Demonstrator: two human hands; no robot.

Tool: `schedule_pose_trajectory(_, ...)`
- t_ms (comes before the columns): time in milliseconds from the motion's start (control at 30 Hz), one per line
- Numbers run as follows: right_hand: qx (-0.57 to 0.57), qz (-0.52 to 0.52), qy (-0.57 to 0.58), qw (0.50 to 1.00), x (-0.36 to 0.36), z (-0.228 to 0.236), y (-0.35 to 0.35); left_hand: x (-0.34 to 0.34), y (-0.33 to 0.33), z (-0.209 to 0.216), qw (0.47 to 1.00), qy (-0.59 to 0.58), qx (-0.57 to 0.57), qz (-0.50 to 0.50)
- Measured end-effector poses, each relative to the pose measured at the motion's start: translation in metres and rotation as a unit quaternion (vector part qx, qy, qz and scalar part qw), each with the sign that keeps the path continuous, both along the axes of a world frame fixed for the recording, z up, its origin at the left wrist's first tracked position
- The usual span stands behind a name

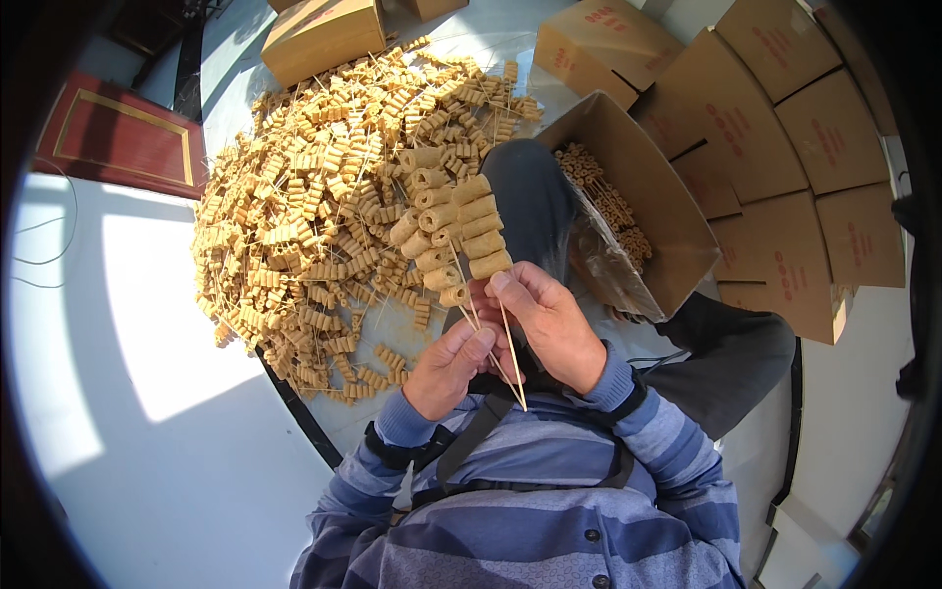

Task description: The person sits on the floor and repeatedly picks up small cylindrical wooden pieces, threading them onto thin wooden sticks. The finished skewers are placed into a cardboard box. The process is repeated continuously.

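Tan, hollow rolls threaded on thin wooden sticks make up the skewers in both hands. My left hand (446, 371) is closed in a pinch on the sticks of several skewers (429, 231), whose rolls fan out above it. My right hand (551, 326) pinches one skewer (480, 226) just under its lowest roll. That skewer leans beside the others, and its bare stick runs down past my left fingers. Some fingertips of both hands are hidden behind the sticks and thumbs.
A large heap of similar skewers (294, 211) spreads over the floor ahead and left. By my right knee stands an open, plastic-lined carton (677, 221) holding packed skewers. Flattened cartons (756, 128) lean at the right. A closed carton (324, 44) sits behind the heap.
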State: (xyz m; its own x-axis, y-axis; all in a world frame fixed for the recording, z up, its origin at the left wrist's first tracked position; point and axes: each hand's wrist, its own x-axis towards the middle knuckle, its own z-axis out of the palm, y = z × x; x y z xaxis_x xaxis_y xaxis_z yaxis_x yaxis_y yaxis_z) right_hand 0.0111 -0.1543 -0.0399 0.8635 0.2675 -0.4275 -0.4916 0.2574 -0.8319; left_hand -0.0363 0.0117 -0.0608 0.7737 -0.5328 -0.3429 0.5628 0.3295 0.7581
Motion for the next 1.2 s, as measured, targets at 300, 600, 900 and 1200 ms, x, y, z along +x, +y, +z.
schedule_pose_trajectory(300,-0.089,-0.005,-0.057,0.994,-0.010,0.001,-0.004,0.012,-0.020,0.002,0.993,0.003,0.079,-0.084)
schedule_pose_trajectory(600,-0.135,0.151,0.053,0.978,-0.008,-0.005,-0.021,0.004,-0.030,-0.026,0.892,-0.278,0.347,-0.080)
schedule_pose_trajectory(900,0.012,-0.029,0.041,0.999,0.010,-0.001,-0.013,0.002,0.031,-0.058,0.991,-0.044,0.086,-0.096)
schedule_pose_trajectory(1200,-0.050,-0.090,0.013,0.995,-0.005,0.000,-0.062,0.025,0.132,-0.311,0.793,0.034,0.602,0.085)
